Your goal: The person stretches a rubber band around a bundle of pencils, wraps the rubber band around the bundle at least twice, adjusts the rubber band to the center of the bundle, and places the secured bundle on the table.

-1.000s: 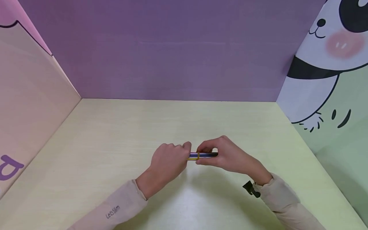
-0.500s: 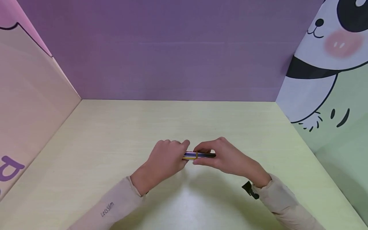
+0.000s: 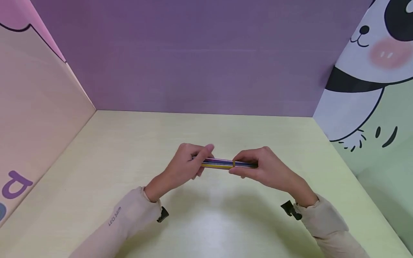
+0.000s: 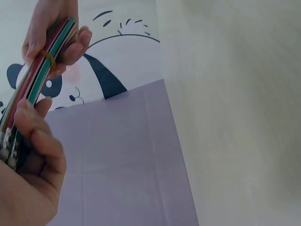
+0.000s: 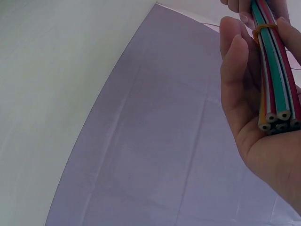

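A bundle of striped pencils (image 3: 217, 163) lies level across both hands above the table, bound by a yellowish rubber band (image 3: 233, 163). My left hand (image 3: 182, 165) grips the bundle's left end, thumb over the top. Silvery metal ends (image 4: 8, 146) show beside that palm in the left wrist view. At the banded end, my right hand (image 3: 269, 167) pinches the pencils between thumb and fingers. Flat, unsharpened tips (image 5: 282, 115) with dark cores face the right palm. Green, red and yellow sides are visible; part of the bundle is hidden by the fingers.
The pale table (image 3: 145, 132) runs back to a purple wall (image 3: 200, 57). A pinkish panel (image 3: 35, 93) stands on the left, and a green panel with a panda drawing (image 3: 358, 104) on the right.
The left hand has turned and shifted up along the bundle, its thumb now across the pencils. Both hands are farther apart, baring more of the pencils. The right hand keeps its pinch by the band.
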Motion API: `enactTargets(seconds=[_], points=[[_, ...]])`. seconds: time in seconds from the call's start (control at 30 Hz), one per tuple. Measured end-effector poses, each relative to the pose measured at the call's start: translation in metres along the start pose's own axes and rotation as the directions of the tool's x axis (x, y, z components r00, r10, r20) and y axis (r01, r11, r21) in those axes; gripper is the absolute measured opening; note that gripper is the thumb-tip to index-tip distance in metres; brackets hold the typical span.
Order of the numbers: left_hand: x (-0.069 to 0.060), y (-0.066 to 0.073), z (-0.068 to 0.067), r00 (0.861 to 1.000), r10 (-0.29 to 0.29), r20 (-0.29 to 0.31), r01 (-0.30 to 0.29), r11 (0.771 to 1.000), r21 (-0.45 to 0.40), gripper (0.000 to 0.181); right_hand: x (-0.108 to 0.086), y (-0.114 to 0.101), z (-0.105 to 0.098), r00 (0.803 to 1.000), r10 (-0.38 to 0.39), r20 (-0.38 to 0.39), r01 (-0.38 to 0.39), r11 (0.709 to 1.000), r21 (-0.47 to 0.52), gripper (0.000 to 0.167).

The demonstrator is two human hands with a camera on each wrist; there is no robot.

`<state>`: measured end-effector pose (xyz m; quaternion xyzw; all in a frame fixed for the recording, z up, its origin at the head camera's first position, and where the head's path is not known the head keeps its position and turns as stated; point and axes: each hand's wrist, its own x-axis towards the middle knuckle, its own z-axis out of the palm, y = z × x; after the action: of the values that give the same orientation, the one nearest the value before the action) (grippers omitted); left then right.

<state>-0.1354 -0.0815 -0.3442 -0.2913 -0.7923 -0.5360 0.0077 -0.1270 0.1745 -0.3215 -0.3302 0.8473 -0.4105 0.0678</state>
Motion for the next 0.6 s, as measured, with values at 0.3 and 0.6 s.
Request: enactTargets(seconds=[0.3, 0.6], points=[[-0.007, 0.003, 0.022, 0.969, 0.187, -0.163, -0.142, 0.957, 0.252, 0.049, 0.000, -0.003, 0.011, 0.997, -0.049, 0.062, 0.061, 0.974, -0.217, 0.022], [-0.006, 0.006, 0.026, 0.963, 0.152, -0.224, -0.113, 0.978, 0.177, 0.045, -0.002, -0.008, 0.018, 0.997, -0.076, 0.008, 0.076, 0.977, -0.200, 0.022]])
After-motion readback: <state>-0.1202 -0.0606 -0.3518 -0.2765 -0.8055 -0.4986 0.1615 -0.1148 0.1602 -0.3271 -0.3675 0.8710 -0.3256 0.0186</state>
